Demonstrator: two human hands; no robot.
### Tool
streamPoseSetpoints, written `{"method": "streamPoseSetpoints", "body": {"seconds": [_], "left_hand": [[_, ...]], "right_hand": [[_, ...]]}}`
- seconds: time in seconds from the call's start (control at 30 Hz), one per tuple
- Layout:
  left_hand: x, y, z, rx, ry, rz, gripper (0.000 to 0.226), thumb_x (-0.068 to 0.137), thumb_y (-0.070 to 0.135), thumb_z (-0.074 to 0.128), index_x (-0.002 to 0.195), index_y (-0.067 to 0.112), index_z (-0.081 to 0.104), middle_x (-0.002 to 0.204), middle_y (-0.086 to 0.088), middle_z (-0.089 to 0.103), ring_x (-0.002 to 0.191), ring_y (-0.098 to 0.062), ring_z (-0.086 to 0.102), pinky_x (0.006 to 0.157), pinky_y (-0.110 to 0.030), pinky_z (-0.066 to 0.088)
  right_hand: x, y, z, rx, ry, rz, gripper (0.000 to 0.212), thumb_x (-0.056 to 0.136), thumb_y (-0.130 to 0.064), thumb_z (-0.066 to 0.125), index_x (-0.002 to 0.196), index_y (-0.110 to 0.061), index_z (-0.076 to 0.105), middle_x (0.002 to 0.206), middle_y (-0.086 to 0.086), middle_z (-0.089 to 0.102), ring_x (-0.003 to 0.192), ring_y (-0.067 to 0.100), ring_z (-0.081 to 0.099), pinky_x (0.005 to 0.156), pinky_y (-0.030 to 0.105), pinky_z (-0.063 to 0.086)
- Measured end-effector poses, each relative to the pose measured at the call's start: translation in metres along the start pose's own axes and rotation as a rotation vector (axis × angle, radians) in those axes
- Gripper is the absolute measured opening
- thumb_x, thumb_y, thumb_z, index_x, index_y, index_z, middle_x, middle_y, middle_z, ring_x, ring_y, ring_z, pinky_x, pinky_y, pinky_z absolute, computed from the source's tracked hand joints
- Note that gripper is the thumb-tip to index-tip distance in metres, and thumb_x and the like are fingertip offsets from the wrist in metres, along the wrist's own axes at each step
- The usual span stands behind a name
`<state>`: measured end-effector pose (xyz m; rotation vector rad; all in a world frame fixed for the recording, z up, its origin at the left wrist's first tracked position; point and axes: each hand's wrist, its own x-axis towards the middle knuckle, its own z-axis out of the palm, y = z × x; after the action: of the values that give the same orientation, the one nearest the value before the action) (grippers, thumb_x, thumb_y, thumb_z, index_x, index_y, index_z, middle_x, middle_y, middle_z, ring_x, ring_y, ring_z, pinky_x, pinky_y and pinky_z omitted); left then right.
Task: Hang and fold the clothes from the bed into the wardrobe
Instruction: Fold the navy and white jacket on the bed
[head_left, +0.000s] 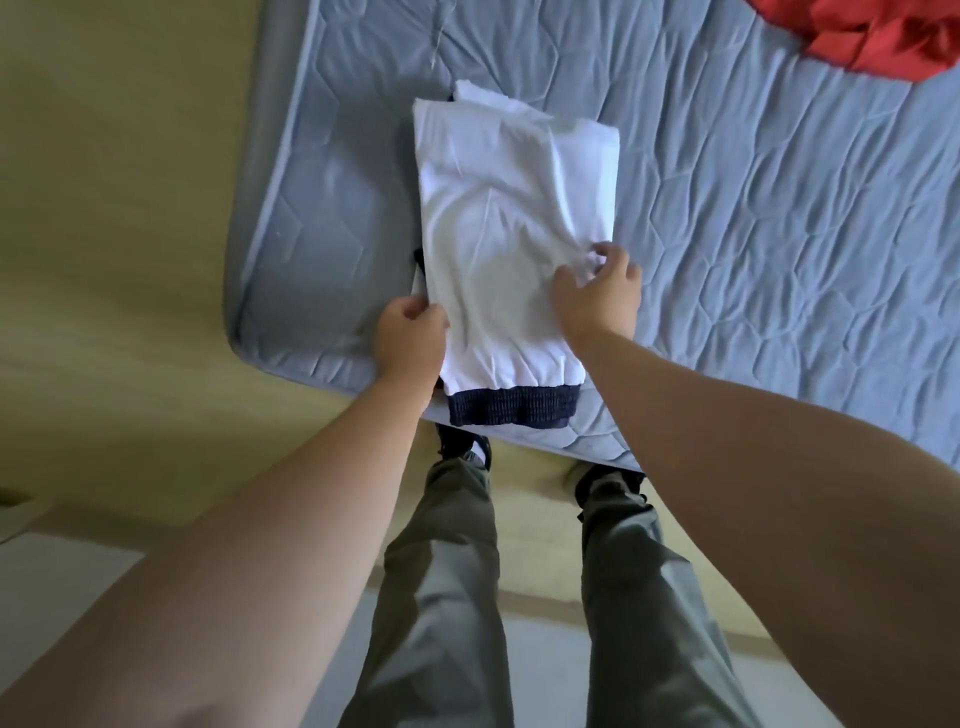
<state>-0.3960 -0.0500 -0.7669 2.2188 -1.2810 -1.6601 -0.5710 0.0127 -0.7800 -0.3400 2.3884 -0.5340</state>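
Head view checked. Found white garment (509, 234) folded narrow on bed (779, 234), near its corner. Noted left grip (410, 338) curled round its left edge, right grip (597, 291) pinching its right edge. Judged mid-fold, not yet stowed. Noted red garment (883, 36) untouched farther up; wardrobe unseen.

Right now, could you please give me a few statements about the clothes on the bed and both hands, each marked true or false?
1. The white garment lies folded on the blue mattress. True.
2. The left hand lies flat on the mattress, clear of the garment. False: it grips the garment's left edge.
3. The right hand pinches fabric at the garment's right edge. True.
4. The red garment lies on top of the white one. False: it lies apart, further up the mattress.
5. The navy ribbed hem is at the end nearest the person. True.
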Motion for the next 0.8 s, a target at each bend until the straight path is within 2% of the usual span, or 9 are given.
{"method": "streamPoseSetpoints", "body": {"seconds": [0.1,0.17,0.27,0.33,0.4,0.5,0.67,0.73,0.8], "left_hand": [[0.018,0.018,0.002,0.005,0.02,0.064,0.013,0.084,0.027,0.061,0.077,0.017,0.058,0.059,0.016,0.055,0.053,0.0,0.052,0.045,-0.011,0.031],[0.034,0.034,0.007,0.064,0.043,0.105,0.038,0.087,0.041,0.064,0.115,0.015,0.065,0.102,0.01,0.071,0.093,-0.009,0.066,0.069,-0.012,0.041],[0.064,0.066,0.02,0.173,0.164,0.136,0.075,0.087,0.054,0.064,0.146,0.012,0.045,0.143,-0.004,0.055,0.131,-0.02,0.052,0.104,-0.026,0.04],[0.079,0.087,0.029,0.186,0.179,0.128,0.072,0.086,0.056,0.063,0.141,0.01,0.05,0.141,-0.009,0.057,0.129,-0.027,0.053,0.107,-0.036,0.042],[0.085,0.102,0.035,0.22,0.164,0.14,0.054,0.087,0.049,0.062,0.123,0.01,0.063,0.124,-0.01,0.067,0.116,-0.031,0.061,0.096,-0.039,0.049],[0.077,0.115,0.042,0.331,0.236,0.316,0.032,0.088,0.033,0.057,0.107,0.009,0.065,0.112,-0.012,0.069,0.104,-0.034,0.063,0.087,-0.039,0.05],[0.06,0.125,0.059,0.342,0.14,0.669,0.031,0.093,0.025,0.06,0.104,-0.004,0.061,0.108,-0.022,0.065,0.102,-0.036,0.06,0.088,-0.041,0.044],[0.069,0.125,0.057,0.468,0.16,0.649,0.032,0.096,0.027,0.057,0.11,-0.002,0.06,0.115,-0.022,0.063,0.108,-0.036,0.058,0.091,-0.039,0.04],[0.086,0.121,0.053,0.586,0.206,0.471,0.036,0.098,0.034,0.052,0.117,0.004,0.058,0.125,-0.019,0.058,0.117,-0.036,0.054,0.096,-0.04,0.041]], "right_hand": [[0.007,0.002,0.005,0.036,0.043,0.03,0.049,0.084,-0.046,0.056,0.127,-0.025,0.047,0.132,0.002,0.047,0.113,0.023,0.053,0.086,0.034,0.041],[0.015,-0.002,0.007,0.071,0.09,0.048,0.053,0.085,-0.054,0.057,0.127,-0.023,0.047,0.132,0.003,0.048,0.115,0.025,0.053,0.093,0.036,0.042],[0.03,-0.011,0.008,0.087,0.165,0.079,0.06,0.087,-0.06,0.056,0.133,-0.021,0.046,0.136,0.004,0.047,0.121,0.024,0.051,0.102,0.043,0.041],[0.04,-0.019,0.009,0.091,0.186,0.114,0.062,0.089,-0.06,0.053,0.138,-0.023,0.045,0.14,0.003,0.046,0.127,0.023,0.048,0.104,0.045,0.039],[0.05,-0.025,0.01,0.095,0.153,0.116,0.06,0.092,-0.056,0.05,0.141,-0.023,0.044,0.142,0.004,0.047,0.13,0.025,0.047,0.106,0.042,0.036],[0.064,-0.028,0.01,0.102,0.098,0.143,0.052,0.097,-0.052,0.044,0.138,-0.021,0.046,0.139,0.004,0.053,0.126,0.027,0.051,0.104,0.041,0.037],[0.081,-0.019,0.006,0.347,0.127,0.348,0.033,0.102,-0.038,0.039,0.123,-0.015,0.05,0.097,0.004,0.06,0.097,0.028,0.058,0.074,0.03,0.036],[0.084,-0.018,0.003,0.337,0.091,0.375,0.031,0.101,-0.037,0.04,0.12,-0.015,0.051,0.082,-0.003,0.054,0.084,0.025,0.053,0.07,0.027,0.031],[0.084,-0.017,0.0,0.276,0.017,0.324,0.032,0.1,-0.041,0.042,0.118,-0.016,0.051,0.075,-0.009,0.048,0.081,0.02,0.051,0.071,0.026,0.032]]}}
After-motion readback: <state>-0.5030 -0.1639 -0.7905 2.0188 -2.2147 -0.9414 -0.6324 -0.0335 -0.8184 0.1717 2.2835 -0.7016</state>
